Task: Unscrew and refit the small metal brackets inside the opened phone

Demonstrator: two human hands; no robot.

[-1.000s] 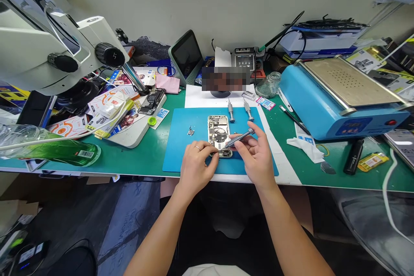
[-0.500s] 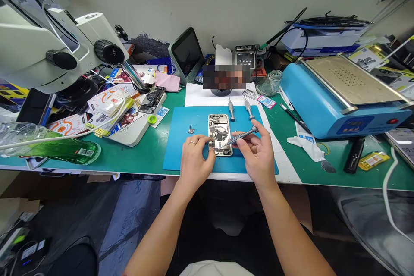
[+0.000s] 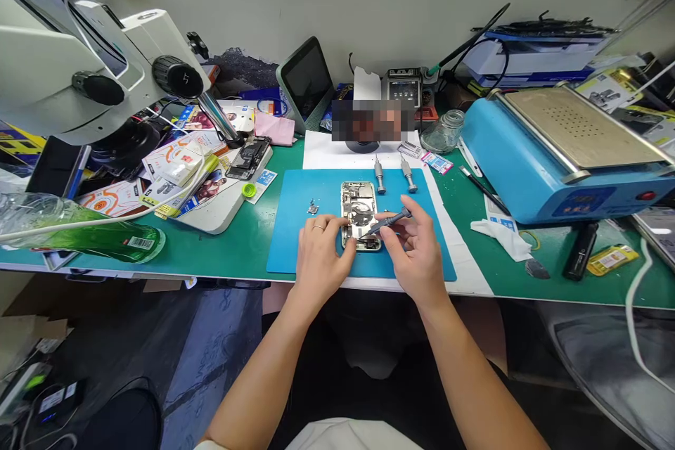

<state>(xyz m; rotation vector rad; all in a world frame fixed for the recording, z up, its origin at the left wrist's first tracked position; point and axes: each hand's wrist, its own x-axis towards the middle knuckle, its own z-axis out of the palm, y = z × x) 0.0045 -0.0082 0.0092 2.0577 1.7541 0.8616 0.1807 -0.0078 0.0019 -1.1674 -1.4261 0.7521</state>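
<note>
On the blue mat [image 3: 285, 253] lies an opened smartphone [image 3: 363, 212], its inner parts showing. My left hand [image 3: 323, 249] is at the phone's lower left edge, gripping it between thumb and fingers. A slim grey screwdriver [image 3: 387, 223] is held in the fingers of my right hand [image 3: 416, 249]. It slants down to the left, its tip over the lower part of the phone; contact cannot be made out. Beyond the phone are two more grey screwdrivers [image 3: 379, 177], tips pointing up. Small metal parts [image 3: 313, 207] rest on the mat to the left.
A microscope [image 3: 158, 63] overhangs the left side, above papers and a green bottle [image 3: 121, 238]. To the right stands a blue heating plate machine [image 3: 527, 169]. A glass jar [image 3: 446, 130], a soldering station [image 3: 403, 88] and a tilted screen [image 3: 306, 81] line the back.
The screwdriver in my right hand has shifted slightly left and lies at a slightly different angle. My left hand stays at the phone's edge. The whole view has moved a little.
</note>
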